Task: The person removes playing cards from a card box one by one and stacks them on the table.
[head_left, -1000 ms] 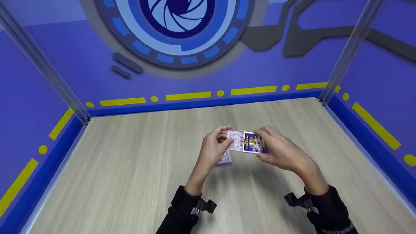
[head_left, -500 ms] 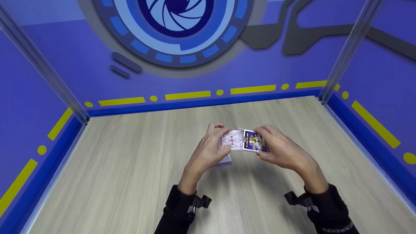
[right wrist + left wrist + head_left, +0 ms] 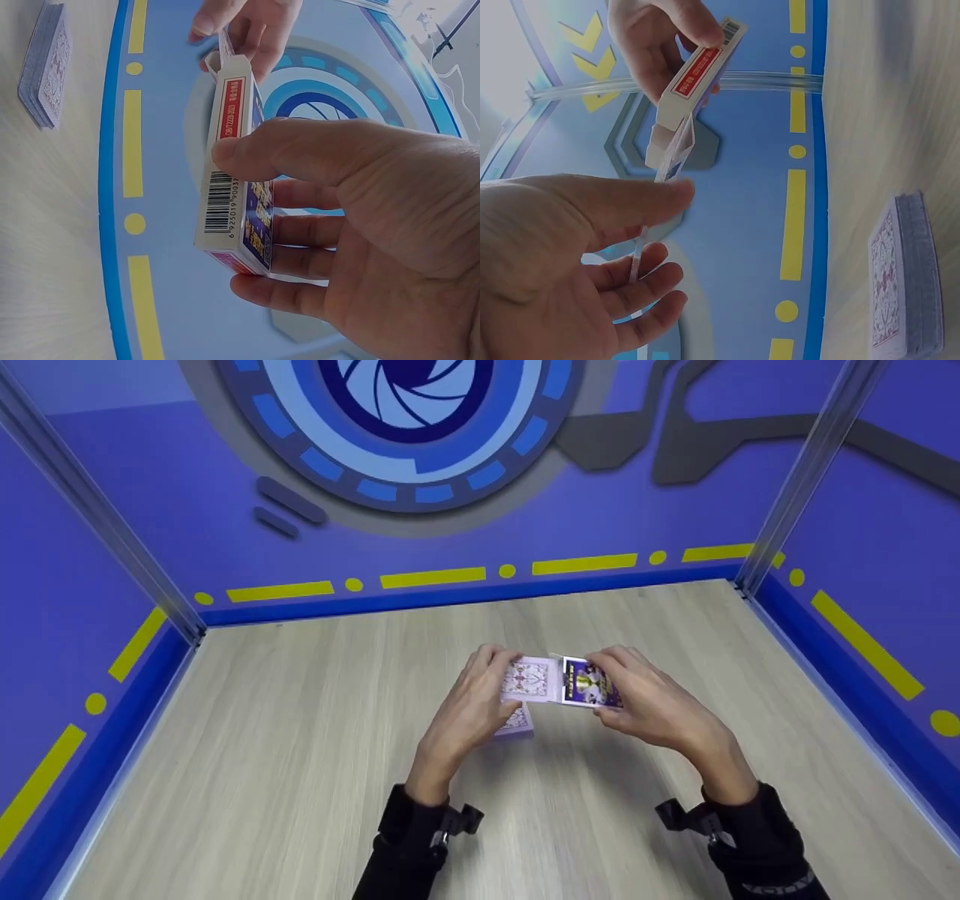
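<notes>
Purple-blue walls with yellow dashes and dots close in a pale wood-grain table point(image 3: 300, 780) on three sides, and a large blue aperture emblem point(image 3: 405, 420) fills the upper middle of the head view. Clear plastic posts stand in the two far corners.

At the centre of the frame both hands meet just above the table. The right hand point(image 3: 649, 709) holds a purple card box point(image 3: 589, 688) on its long edges, thumb on one side and fingers curled under the other; the right wrist view shows the barcode and a red label on the box's narrow side point(image 3: 225, 187). The box's open end faces the left hand.

The left hand point(image 3: 472, 709) pinches a small batch of pink-backed cards point(image 3: 534, 681) at the mouth of the box; in the head view they stick out of the opening toward the left of the frame. In the left wrist view the thumb lies over the top and the fingers underneath, with only the thin edge of the cards point(image 3: 641, 251) showing between them.

Directly below the left hand, partly hidden by it, a stack of cards point(image 3: 517, 721) lies flat on the table, backs up. Nothing stands between the hands and the box.
</notes>
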Motion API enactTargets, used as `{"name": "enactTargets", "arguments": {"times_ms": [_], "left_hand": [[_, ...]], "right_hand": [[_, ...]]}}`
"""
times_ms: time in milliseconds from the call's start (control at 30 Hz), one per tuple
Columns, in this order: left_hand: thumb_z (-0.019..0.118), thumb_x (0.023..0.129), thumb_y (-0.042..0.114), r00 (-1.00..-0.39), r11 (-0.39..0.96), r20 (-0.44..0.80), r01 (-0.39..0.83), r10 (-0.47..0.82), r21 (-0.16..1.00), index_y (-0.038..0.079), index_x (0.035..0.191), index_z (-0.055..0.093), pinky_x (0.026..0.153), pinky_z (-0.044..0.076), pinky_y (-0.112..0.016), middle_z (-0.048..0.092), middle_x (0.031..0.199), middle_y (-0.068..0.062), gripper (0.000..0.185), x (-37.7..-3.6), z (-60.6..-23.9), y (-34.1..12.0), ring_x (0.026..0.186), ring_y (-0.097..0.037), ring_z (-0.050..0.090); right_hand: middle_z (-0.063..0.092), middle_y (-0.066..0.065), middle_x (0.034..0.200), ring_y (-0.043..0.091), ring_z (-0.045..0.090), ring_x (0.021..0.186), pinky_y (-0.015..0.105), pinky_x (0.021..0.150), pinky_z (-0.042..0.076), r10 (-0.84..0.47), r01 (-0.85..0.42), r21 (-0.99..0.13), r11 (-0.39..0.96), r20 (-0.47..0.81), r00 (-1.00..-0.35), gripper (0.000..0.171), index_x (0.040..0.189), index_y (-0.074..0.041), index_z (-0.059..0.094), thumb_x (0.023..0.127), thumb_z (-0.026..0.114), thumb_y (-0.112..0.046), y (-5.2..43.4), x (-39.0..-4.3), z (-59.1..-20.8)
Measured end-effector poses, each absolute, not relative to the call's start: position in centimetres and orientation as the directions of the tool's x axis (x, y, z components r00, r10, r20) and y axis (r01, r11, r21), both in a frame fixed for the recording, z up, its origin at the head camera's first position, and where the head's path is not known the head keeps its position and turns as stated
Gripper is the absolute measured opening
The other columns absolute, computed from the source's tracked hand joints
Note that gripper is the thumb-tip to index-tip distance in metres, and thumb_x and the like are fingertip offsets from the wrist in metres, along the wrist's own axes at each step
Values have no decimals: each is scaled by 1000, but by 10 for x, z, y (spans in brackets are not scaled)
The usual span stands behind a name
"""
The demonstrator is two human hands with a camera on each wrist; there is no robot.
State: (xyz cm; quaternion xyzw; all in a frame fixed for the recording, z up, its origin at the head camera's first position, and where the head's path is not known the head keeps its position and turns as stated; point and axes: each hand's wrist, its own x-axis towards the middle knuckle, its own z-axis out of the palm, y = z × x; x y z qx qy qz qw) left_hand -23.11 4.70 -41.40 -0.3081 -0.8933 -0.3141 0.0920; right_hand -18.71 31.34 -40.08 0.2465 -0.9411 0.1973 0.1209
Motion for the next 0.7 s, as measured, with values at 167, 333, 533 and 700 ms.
{"name": "enactTargets", "arguments": {"times_ms": [167,333,533,700], "left_hand": [[75,85,-3,-800,610,356,599,483,518,2,140,53,107,43,-40,55,135,-13,60,-235,-411,38,122,-26,53],[75,88,3,-831,633,283,550,479,545,0,143,50,109,42,-42,54,136,-16,60,-237,-407,29,125,-28,52],[83,87,15,-871,646,220,476,439,597,2,142,54,104,45,-41,54,139,-14,64,-239,-403,17,118,-24,53],[90,82,24,-887,650,232,453,400,610,4,140,59,92,47,-37,52,133,-9,68,-239,-402,11,112,-22,49]], "right_hand": [[56,17,131,24,53,108,39,83,51,-404,-500,-330,801,319,-857,63,141,4,53,84,77,-8,315,-187,-400],[56,16,131,23,52,105,37,81,49,-395,-498,-342,797,328,-858,63,142,4,52,84,75,-8,317,-187,-400],[56,15,130,22,52,102,37,79,50,-386,-491,-349,799,329,-862,62,141,3,52,85,75,-9,317,-187,-400],[56,16,130,23,53,103,37,81,50,-386,-489,-350,799,327,-863,62,141,3,52,85,76,-9,317,-187,-399]]}}
